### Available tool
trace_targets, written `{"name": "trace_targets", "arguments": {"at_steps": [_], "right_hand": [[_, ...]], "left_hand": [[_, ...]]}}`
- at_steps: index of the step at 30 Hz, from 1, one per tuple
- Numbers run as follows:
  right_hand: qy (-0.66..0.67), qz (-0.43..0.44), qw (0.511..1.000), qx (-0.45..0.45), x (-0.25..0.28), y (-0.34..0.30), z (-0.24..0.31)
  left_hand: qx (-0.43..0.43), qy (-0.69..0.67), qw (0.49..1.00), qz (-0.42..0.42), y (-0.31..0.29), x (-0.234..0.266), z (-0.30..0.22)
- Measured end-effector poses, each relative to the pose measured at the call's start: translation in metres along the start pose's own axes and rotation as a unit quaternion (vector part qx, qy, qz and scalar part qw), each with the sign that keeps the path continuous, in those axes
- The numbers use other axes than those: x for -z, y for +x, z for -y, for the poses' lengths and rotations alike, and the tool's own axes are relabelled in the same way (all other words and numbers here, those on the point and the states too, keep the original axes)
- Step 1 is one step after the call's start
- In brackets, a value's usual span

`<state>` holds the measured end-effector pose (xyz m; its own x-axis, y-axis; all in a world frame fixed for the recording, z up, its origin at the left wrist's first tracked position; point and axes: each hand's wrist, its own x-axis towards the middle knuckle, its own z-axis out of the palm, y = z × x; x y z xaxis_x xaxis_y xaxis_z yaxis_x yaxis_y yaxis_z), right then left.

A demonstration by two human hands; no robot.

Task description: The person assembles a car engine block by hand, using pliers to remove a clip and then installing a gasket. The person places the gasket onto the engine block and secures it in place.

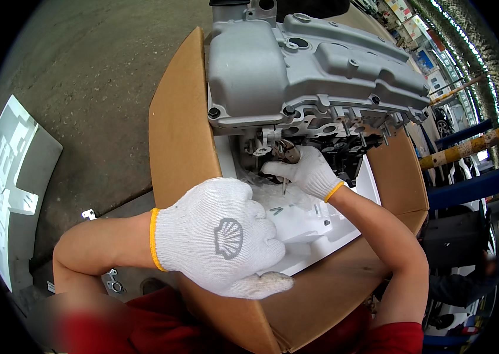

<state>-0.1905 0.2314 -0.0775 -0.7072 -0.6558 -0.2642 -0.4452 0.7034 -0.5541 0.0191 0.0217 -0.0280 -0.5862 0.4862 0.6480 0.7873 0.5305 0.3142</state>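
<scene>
A silver engine [249, 71] with a cast valve cover stands inside an open cardboard box [181, 124]. Reaching in beneath the cover, my right hand [311, 174], in a white knit glove, is closed around a small brownish metal part [286, 151] at the engine's near end; its fingertips are partly hidden. A thin metal pin points down below that hand. Nearer to me, my left hand [220, 239], in a matching glove, is held over the box's left edge. Its fingers curl under with the thumb stretched out to the right; whatever they may hold is hidden.
White foam packing [308, 230] and crumpled clear plastic [279, 194] lie in the box under the engine. A white panel [10, 194] stands on the left. Small metal brackets [115, 283] sit at lower left. A yellow bar [468, 147] and blue beams [473, 186] run along the right.
</scene>
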Motion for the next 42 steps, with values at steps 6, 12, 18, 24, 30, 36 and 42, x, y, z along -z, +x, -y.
{"name": "trace_targets", "arguments": {"at_steps": [6,12,18,24,30,36,42], "right_hand": [[-0.192,0.040,0.980,-0.031,0.028,0.001,0.042],[0.053,-0.028,0.997,0.046,-0.006,-0.002,0.005],[0.141,-0.003,0.990,-0.012,-0.015,-0.001,0.009],[-0.170,0.031,0.984,-0.039,0.022,0.004,0.035],[-0.117,-0.007,0.993,0.013,0.012,0.004,0.006],[0.180,0.034,0.981,-0.064,-0.019,0.004,0.003],[-0.007,-0.032,0.996,0.079,0.001,0.000,0.005]], "left_hand": [[0.006,0.011,1.000,-0.005,-0.003,0.004,-0.002],[0.020,-0.017,1.000,0.014,0.000,0.003,-0.002],[0.026,0.001,1.000,0.018,-0.002,0.003,-0.003],[0.004,0.023,1.000,0.015,-0.001,0.004,-0.001],[0.005,0.000,1.000,-0.011,0.000,0.000,-0.001],[0.010,0.001,1.000,0.015,-0.001,0.002,-0.001],[0.002,-0.002,1.000,0.000,0.000,0.002,-0.001]]}}
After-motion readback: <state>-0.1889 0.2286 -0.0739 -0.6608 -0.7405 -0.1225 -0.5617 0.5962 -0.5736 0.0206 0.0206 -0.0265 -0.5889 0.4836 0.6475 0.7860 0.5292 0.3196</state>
